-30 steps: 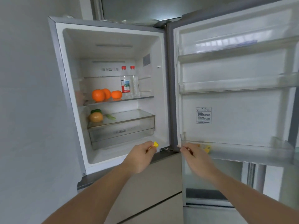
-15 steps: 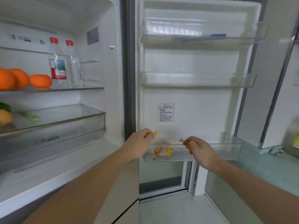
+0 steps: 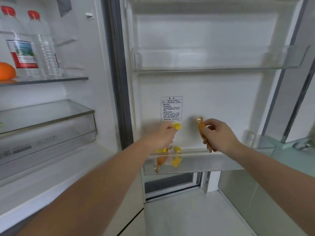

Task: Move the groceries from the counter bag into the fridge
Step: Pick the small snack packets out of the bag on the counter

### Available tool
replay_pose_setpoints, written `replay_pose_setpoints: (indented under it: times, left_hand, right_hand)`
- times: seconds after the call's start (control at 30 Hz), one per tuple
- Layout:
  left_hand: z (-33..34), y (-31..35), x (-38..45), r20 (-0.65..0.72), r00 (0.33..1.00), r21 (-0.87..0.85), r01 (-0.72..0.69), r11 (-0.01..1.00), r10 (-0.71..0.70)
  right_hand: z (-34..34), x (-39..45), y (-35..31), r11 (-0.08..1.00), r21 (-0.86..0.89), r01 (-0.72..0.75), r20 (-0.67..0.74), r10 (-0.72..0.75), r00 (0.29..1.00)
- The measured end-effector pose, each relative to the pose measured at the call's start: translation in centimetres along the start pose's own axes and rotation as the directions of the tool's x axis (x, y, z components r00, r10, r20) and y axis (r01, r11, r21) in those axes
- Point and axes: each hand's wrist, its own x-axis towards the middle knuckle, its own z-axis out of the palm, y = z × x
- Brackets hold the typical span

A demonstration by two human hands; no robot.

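The fridge stands open. My left hand [image 3: 162, 135] pinches a small yellow wrapped candy [image 3: 177, 126] just above the left end of the lowest clear door shelf [image 3: 201, 163]. To its right, my right hand [image 3: 217, 135] grips an orange wrapped snack [image 3: 201, 129] with twisted golden ends over the same shelf. Inside that shelf lie an orange wrapped snack [image 3: 160, 160] and yellow candies [image 3: 177, 161].
Two water bottles [image 3: 30, 46] and an orange [image 3: 6, 71] sit on the fridge's glass shelf [image 3: 51, 80]. A clear crisper drawer [image 3: 47, 126] is below. A bare upper door shelf [image 3: 218, 59] hangs above my hands. A glass counter [image 3: 293, 154] lies at the right.
The view has swung right and closer to the door. Both hands have moved from the fridge's lower edge to above the lowest door shelf, each still holding its candy.
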Motion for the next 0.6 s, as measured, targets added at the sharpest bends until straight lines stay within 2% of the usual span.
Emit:
replay_pose_setpoints:
  times: [0.07, 0.13, 0.17, 0.27, 0.43, 0.6]
  left_hand:
    - [1.1, -0.2, 1.2, -0.034, 0.999, 0.165, -0.014, 0.986, 0.02]
    - [2.1, -0.6, 2.3, -0.096, 0.993, 0.404, -0.027, 0.914, 0.072]
    - [2.6, -0.8, 2.8, -0.102, 0.991, 0.446, -0.028, 0.894, 0.082]
    - [4.1, -0.9, 3.7, -0.072, 0.994, 0.416, -0.045, 0.908, 0.082]
    - [5.2, -2.0, 5.0, -0.062, 0.99, 0.511, -0.079, 0.856, 0.128]
    - [5.2, -2.9, 5.4, -0.068, 0.989, 0.56, -0.072, 0.825, 0.132]
  right_hand:
    - [0.1, 1.3, 1.2, 0.999, 0.042, -0.035, 0.045, 0.033, 0.998]
    - [0.1, 2.2, 1.9, 0.997, 0.061, -0.05, 0.088, 0.044, 0.995]
    - [0.0, 2.6, 2.2, 0.998, 0.051, -0.046, 0.102, 0.041, 0.994]
    - [0.1, 3.7, 2.8, 0.997, -0.078, 0.019, 0.133, -0.009, 0.991]
    - [0.8, 3.9, 3.3, 0.933, -0.347, 0.1, 0.258, -0.007, 0.966]
    - [1.0, 4.1, 3.6, 0.909, -0.417, 0.03, 0.285, 0.099, 0.953]
